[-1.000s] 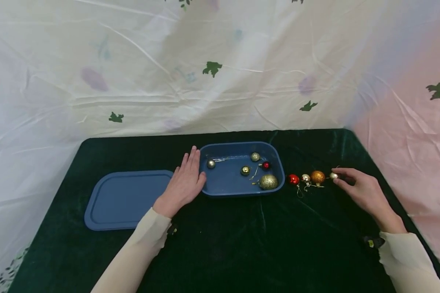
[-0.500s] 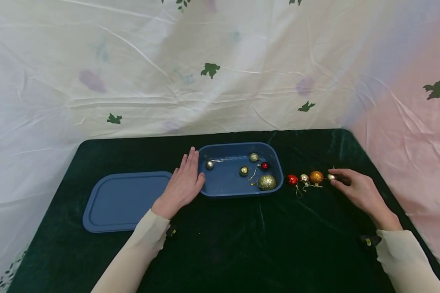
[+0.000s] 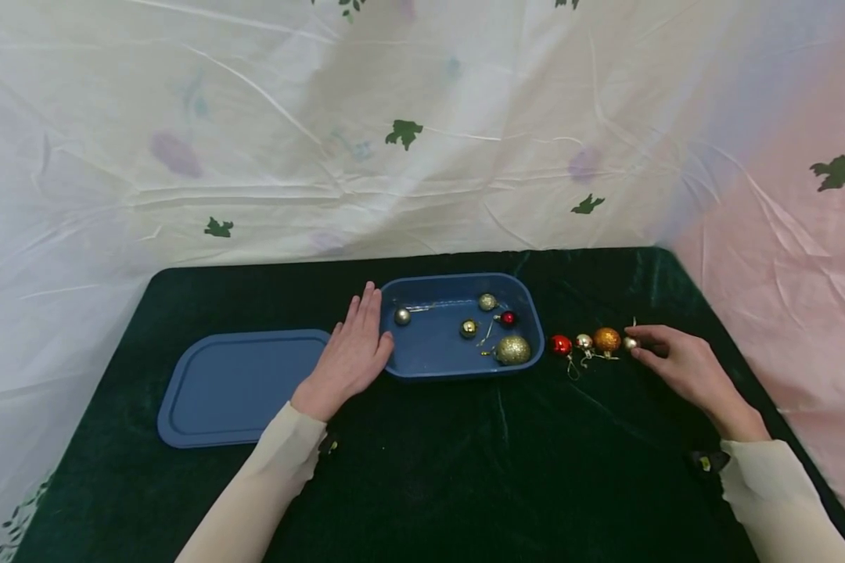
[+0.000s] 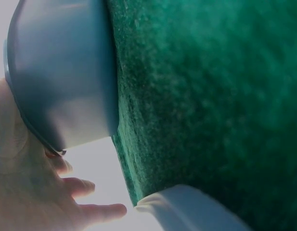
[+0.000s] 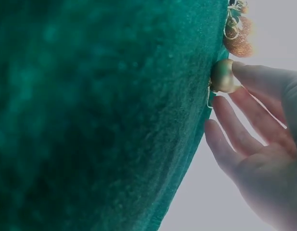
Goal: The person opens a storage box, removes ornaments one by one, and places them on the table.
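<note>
My left hand (image 3: 352,352) lies with straight fingers along the left side of a blue plastic container (image 3: 429,349). In the left wrist view the palm is against the container's outer wall (image 4: 66,72). Inside the container are several small Christmas baubles, among them a large glittery gold bauble (image 3: 513,350) and a dark red bauble (image 3: 508,318). Right of it, my right hand (image 3: 690,371) pinches a small pale gold bauble (image 5: 223,76) between thumb and fingers, low at the cloth. This bauble sits at the right end of a row, beside an orange bauble (image 3: 607,339).
A red bauble (image 3: 561,344) and a small silvery bauble (image 3: 584,342) continue the row toward the container. The blue lid (image 3: 232,391) lies flat on the left, partly under my left forearm. Dark green cloth (image 3: 465,469) covers the table, with a hanging sheet (image 3: 289,156) behind.
My right hand has moved slightly left, bringing the pale gold bauble closer to the orange one. The left hand and the container have stayed in place.
</note>
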Demonstrator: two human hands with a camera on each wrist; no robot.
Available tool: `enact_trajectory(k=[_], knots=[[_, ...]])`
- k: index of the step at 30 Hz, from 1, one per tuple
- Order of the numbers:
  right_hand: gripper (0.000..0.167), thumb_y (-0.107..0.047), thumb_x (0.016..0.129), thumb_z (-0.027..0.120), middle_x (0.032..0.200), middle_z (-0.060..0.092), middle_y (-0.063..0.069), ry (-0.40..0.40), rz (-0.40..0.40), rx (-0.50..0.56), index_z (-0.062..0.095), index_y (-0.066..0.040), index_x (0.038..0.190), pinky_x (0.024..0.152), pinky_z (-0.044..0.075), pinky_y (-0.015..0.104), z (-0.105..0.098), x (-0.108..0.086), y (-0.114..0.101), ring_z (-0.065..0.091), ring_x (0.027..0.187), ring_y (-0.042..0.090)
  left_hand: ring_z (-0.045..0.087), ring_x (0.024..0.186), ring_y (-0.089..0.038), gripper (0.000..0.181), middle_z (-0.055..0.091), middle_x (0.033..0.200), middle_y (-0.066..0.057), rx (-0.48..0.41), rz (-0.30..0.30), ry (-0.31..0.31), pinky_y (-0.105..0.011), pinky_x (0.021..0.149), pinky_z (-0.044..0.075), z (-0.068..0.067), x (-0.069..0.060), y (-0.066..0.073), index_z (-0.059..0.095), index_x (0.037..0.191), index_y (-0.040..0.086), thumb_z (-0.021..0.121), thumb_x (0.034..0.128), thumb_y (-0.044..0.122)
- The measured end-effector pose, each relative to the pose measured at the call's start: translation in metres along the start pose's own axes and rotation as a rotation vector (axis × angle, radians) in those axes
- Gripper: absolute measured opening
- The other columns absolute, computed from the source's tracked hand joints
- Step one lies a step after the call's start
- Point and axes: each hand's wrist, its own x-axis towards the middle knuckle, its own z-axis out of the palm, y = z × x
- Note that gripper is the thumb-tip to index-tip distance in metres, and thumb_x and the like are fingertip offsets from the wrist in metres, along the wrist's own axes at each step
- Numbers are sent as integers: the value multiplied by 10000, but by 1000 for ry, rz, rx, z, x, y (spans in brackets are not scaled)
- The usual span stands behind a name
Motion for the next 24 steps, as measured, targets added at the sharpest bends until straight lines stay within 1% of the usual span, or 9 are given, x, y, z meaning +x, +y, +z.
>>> enact_trajectory(k=[5,9,13,18,19,20,21,22,24], knots=[[349,-179,1008,691,1303,636,272,13,-16,-31,654,-25,1320,853,475,673,-2,-2,-4,627,1095,458,20,1591,-344,735,-115,1732,-44,4,-1,1,-647,1208,195,0,-1,0,-1,1670,92,384,1100,354],[431,-254,1010,696,1391,578,276,38,-8,-34,617,-41,1376,887,438,703,-8,-7,-14,561,1193,500,21,1592,-337,734,-111,1732,-38,6,1,5,-645,1210,193,0,0,0,3,1670,93,386,1099,353],[487,-336,1023,671,1455,539,267,67,29,8,593,-66,1421,968,371,740,-14,-11,-28,477,1309,523,18,1592,-330,729,-109,1731,-34,8,2,11,-648,1210,189,-1,0,1,12,1670,91,384,1100,351],[479,-318,1040,646,1480,533,247,136,32,83,576,-119,1470,1036,323,752,-15,-14,-49,461,1339,521,24,1591,-340,725,-111,1732,-44,11,3,10,-653,1206,194,-1,0,1,15,1670,88,377,1101,354],[470,-302,1040,647,1481,540,231,156,22,97,579,-133,1473,1063,325,731,-14,-15,-54,471,1342,502,28,1591,-342,723,-109,1732,-45,10,5,11,-653,1206,196,-1,0,1,18,1670,87,377,1101,353],[459,-284,1040,649,1480,551,210,179,9,108,584,-153,1475,1121,341,653,-14,-15,-59,484,1341,471,30,1591,-342,721,-107,1733,-46,9,6,12,-653,1205,198,-1,-1,0,21,1670,86,376,1101,352],[449,-273,1037,655,1479,562,183,203,-3,117,594,-176,1470,1165,353,545,-13,-16,-65,498,1352,411,33,1591,-342,719,-104,1733,-47,7,7,13,-653,1204,199,-1,-1,0,23,1670,86,375,1102,351],[435,-258,1032,661,1471,577,156,231,-21,125,608,-196,1460,1182,356,421,-13,-16,-70,511,1363,314,37,1590,-344,718,-95,1735,-54,6,10,16,-654,1203,202,-1,-1,0,26,1670,85,376,1102,350],[426,-208,1025,670,1459,596,128,280,-78,147,624,-216,1448,1138,322,200,-11,-15,-81,506,1362,118,38,1590,-343,719,-90,1737,-59,3,10,17,-653,1204,202,0,-1,0,22,1670,88,375,1102,350]])
